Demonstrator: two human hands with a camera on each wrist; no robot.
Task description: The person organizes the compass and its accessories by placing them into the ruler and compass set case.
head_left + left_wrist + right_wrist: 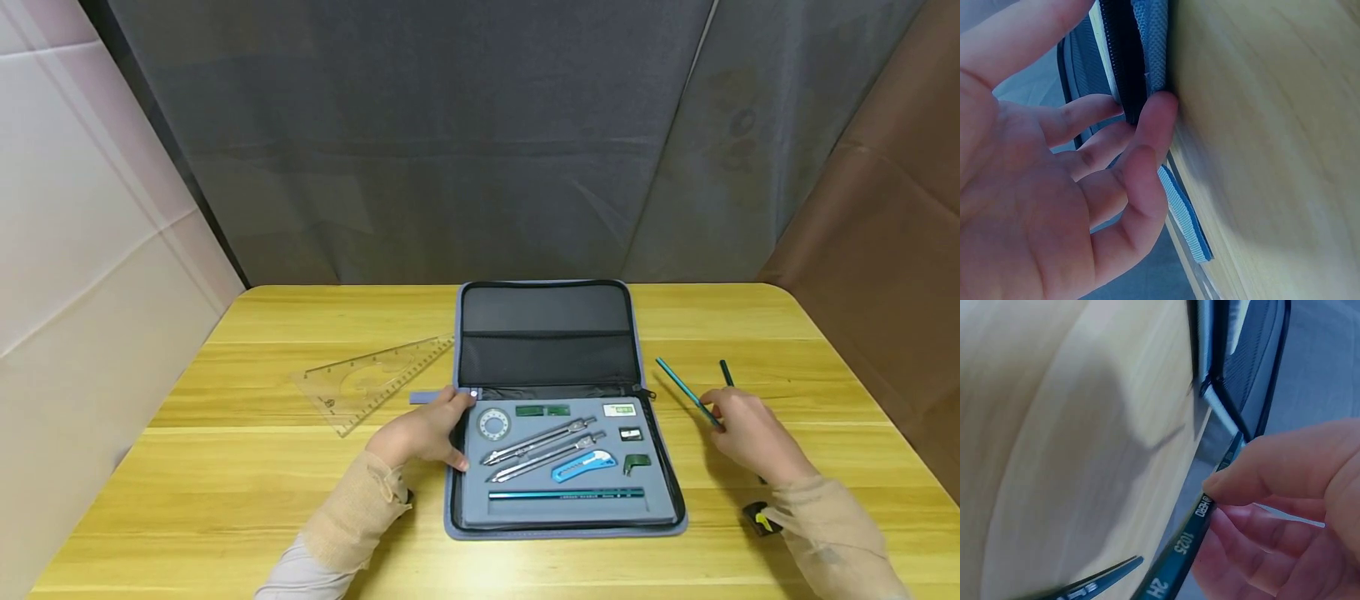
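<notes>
Left hand (427,429) round case (547,358) edge, right hand (753,433) in pinch on pencil (681,385), second pencil (726,372) half-hidden

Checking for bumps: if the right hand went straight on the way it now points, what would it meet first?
Likely the right edge of the open case lid, the held pencil leading; the height of the right hand is unclear, so it might pass above.

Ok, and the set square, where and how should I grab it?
Probably pinch the set square by its wide end, coming in low from the left: it lies flat, and its narrow tip points toward the case, which the left hand holds.
</notes>
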